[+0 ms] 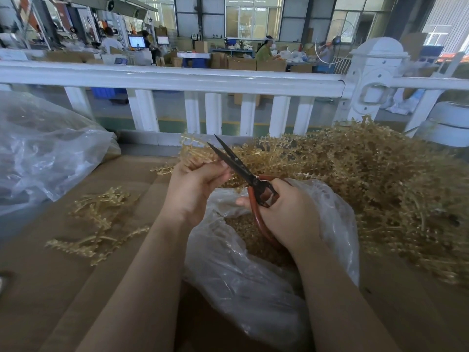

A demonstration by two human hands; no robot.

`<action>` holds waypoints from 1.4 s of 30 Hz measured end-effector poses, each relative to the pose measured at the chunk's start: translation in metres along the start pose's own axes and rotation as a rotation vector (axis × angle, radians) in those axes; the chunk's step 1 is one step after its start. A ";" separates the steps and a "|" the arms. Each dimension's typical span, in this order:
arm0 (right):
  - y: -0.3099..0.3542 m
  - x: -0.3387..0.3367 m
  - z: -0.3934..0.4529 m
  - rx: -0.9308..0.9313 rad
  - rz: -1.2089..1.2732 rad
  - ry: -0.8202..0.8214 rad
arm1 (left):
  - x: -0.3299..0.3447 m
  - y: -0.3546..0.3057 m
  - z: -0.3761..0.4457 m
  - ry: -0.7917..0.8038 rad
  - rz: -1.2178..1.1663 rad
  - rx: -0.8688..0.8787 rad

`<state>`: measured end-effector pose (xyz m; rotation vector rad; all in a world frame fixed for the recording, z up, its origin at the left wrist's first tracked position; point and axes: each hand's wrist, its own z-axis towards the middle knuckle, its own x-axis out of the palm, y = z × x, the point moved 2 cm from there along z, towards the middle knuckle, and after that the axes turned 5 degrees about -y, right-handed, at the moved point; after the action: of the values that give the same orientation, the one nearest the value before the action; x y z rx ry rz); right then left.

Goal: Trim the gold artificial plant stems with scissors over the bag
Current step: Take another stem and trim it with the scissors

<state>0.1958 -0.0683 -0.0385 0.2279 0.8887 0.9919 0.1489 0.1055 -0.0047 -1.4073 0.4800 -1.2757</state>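
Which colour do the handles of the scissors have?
Reddish-brown; the blades are dark. The scissors in the right hand show in the head view.

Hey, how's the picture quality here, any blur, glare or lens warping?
Head view: wide-angle bending bows the white railing; bright windows wash out; glare streaks the clear plastic bag; the gold stem pile smears toward the right edge; scissors and both hands stay fairly sharp.

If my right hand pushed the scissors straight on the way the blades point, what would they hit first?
Most likely the gold stems held in the left hand. The right hand aims the open scissors up and left, tips right by that sprig. Beyond is the white fence; depth is unclear.
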 end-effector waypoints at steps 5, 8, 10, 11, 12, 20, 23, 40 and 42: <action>0.001 -0.002 0.000 0.010 -0.003 0.020 | 0.001 -0.001 -0.001 0.021 -0.051 -0.042; 0.004 -0.004 -0.001 0.007 -0.013 0.024 | 0.000 -0.001 -0.001 0.026 -0.076 -0.050; 0.006 -0.006 0.000 -0.010 -0.030 0.029 | -0.001 -0.001 -0.001 0.021 -0.095 -0.050; 0.007 -0.006 0.000 -0.015 -0.038 0.035 | -0.002 -0.001 -0.001 0.024 -0.097 -0.051; 0.007 -0.006 0.001 -0.017 -0.043 0.040 | -0.002 -0.001 -0.001 0.031 -0.094 -0.052; 0.005 -0.005 0.001 -0.001 -0.052 0.053 | -0.006 0.000 -0.001 0.107 -0.064 -0.114; 0.005 -0.005 0.001 -0.003 -0.041 0.059 | -0.005 0.001 -0.001 0.107 -0.015 -0.087; 0.008 -0.007 -0.001 -0.041 -0.007 -0.028 | -0.003 0.001 -0.002 0.157 -0.077 -0.106; 0.009 -0.007 -0.001 -0.044 0.014 -0.021 | -0.002 0.002 -0.001 0.161 -0.094 -0.123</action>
<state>0.1881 -0.0690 -0.0307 0.2075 0.8465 1.0192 0.1481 0.1064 -0.0077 -1.4498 0.6165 -1.4634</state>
